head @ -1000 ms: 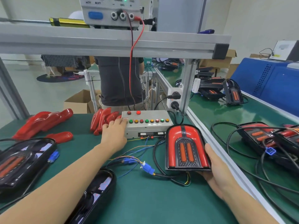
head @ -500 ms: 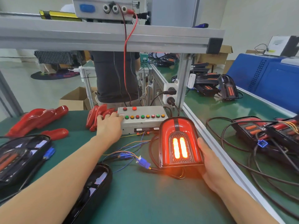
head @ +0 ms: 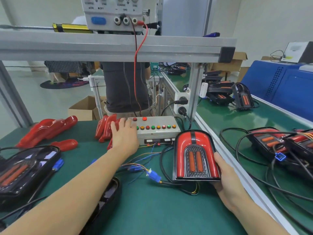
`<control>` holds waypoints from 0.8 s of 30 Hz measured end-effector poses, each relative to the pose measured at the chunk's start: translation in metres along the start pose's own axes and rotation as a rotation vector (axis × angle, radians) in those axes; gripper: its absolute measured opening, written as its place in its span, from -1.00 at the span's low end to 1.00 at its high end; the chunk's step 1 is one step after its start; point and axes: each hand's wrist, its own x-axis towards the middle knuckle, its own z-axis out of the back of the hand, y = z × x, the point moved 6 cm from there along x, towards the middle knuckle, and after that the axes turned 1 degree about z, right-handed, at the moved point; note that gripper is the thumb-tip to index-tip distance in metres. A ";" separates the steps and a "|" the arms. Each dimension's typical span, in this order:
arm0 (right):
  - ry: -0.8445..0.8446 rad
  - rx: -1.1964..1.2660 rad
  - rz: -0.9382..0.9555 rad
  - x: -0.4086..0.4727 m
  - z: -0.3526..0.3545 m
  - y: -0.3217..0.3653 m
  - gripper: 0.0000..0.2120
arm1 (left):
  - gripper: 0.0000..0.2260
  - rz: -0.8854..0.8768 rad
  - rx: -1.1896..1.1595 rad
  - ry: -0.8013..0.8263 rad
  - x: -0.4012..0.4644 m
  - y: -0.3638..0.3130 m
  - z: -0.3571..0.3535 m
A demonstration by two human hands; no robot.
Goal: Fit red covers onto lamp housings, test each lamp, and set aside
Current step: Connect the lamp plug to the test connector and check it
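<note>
Lamp [head: 194, 155] under test sits nearest you on the green tabletop [head: 152, 209], red cover already fitted, your right hand [head: 227, 180] wrapped round its lower right edge to hold it tilted up. Its two centre strips are dark now; half a second ago they glowed bright orange. Beyond it, your left hand [head: 124, 138] rests fingers-extended on the switch box [head: 157, 131], fingertips at the button row, gripping nothing. Testing of this unit looks underway, not finished; setting aside remains. Further left, uncovered housings [head: 25, 172] and loose red covers [head: 47, 129] await fitting.
</note>
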 end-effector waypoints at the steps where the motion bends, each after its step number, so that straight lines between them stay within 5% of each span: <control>1: -0.009 0.007 -0.003 0.000 0.002 0.000 -0.62 | -0.40 -0.031 -0.035 -0.009 -0.003 -0.013 0.000; 7: -0.019 0.026 -0.006 -0.004 0.014 -0.002 -0.61 | -0.30 -0.148 -0.262 0.189 0.002 -0.088 -0.007; 24: -0.016 0.073 -0.018 -0.002 0.016 -0.004 -0.61 | -0.29 0.171 -0.284 0.335 -0.001 -0.099 -0.016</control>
